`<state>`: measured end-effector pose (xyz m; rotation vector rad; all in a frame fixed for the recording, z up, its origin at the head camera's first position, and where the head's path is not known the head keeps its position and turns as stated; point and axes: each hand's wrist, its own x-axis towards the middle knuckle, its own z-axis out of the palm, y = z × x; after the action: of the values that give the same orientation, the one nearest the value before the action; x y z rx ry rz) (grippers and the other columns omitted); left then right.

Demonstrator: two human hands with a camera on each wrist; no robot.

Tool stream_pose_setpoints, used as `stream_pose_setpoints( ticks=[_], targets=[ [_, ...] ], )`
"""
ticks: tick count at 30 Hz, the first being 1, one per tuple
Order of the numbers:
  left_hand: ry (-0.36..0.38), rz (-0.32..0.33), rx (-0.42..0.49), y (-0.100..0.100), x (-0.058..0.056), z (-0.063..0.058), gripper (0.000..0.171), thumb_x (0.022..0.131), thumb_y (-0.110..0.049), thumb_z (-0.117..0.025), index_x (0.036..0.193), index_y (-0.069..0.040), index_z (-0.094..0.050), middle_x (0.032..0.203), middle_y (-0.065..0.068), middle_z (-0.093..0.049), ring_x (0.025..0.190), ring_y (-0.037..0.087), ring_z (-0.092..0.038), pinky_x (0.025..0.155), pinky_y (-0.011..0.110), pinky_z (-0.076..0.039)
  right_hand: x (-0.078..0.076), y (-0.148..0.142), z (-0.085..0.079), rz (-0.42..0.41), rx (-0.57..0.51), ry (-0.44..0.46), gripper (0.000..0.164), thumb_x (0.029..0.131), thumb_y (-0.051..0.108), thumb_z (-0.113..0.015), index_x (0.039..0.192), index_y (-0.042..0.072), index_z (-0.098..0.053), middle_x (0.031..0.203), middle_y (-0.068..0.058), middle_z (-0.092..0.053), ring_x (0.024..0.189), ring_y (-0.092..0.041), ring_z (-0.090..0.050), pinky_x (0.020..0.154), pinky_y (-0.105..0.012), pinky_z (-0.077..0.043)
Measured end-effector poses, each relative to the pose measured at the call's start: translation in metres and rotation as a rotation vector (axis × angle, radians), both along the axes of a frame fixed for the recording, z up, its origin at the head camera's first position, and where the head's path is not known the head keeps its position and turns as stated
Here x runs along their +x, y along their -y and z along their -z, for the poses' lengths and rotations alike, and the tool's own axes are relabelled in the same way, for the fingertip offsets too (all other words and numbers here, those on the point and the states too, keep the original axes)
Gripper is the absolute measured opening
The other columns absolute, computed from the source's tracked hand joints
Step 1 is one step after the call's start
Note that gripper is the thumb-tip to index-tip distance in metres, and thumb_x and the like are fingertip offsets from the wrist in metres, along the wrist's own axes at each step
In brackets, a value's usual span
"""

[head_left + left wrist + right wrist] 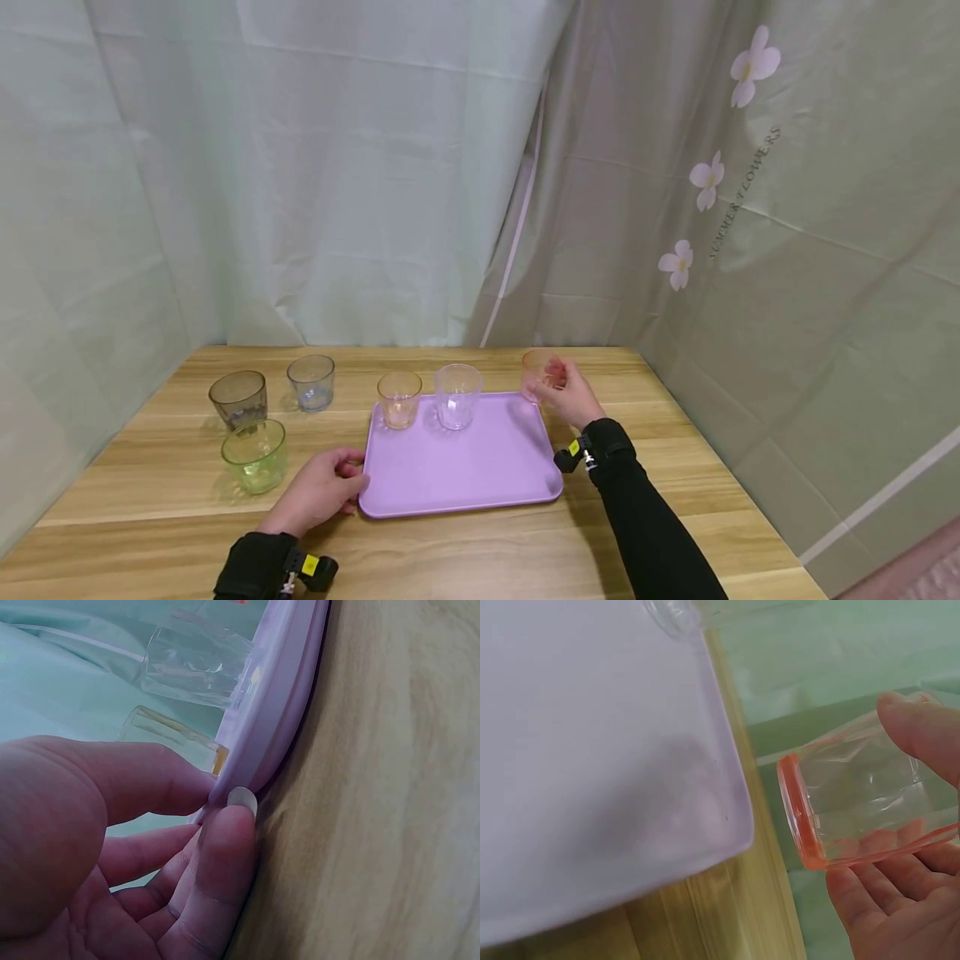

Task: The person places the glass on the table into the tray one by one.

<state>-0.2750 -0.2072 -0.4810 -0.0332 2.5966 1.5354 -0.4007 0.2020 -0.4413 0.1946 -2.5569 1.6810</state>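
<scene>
A lilac rectangular tray (472,475) lies on the wooden table. My left hand (318,490) pinches its left edge between thumb and fingers, seen close up in the left wrist view. At the tray's far right corner, my right hand (576,400) holds a clear glass tinted orange (862,784), thumb on one side and fingers on the other. Its thick orange base shows beside the tray's corner in the right wrist view. On the back of the tray stand an amber glass (399,400) and a colourless glass (457,397), both upright.
Left of the tray, three more glasses stand on the table (480,554): a dark brown one (240,400), a bluish-grey one (311,383) and a green one (257,458) nearest to me. Pale green curtains (360,183) hang behind the table and along its sides.
</scene>
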Motion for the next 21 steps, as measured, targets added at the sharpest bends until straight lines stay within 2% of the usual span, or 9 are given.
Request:
stream_pose_setpoints(
  ticks=[12,21],
  targets=[
    [-0.005,0.000,0.002,0.001,0.001,-0.001,0.048,0.100,-0.002,-0.072,0.143,0.013,-0.059,0.102,0.014,-0.066,0.075,0.020,-0.066,0.065,0.034,-0.064,0.007,0.012,0.001,-0.042,0.040,-0.011,0.082,0.101,0.025,-0.080,0.163,-0.006,-0.036,0.159,-0.029,-0.052,0.141,-0.043,-0.053,0.121,-0.057,-0.044],
    [-0.009,0.000,0.007,-0.001,0.003,-0.003,0.048,0.099,-0.001,-0.072,0.143,0.014,-0.058,0.101,0.014,-0.066,0.075,0.019,-0.066,0.064,0.034,-0.064,0.008,0.020,0.006,-0.045,0.022,0.013,0.082,0.099,0.022,-0.082,0.163,-0.005,-0.039,0.158,-0.027,-0.054,0.141,-0.042,-0.055,0.123,-0.058,-0.044]
  ],
)
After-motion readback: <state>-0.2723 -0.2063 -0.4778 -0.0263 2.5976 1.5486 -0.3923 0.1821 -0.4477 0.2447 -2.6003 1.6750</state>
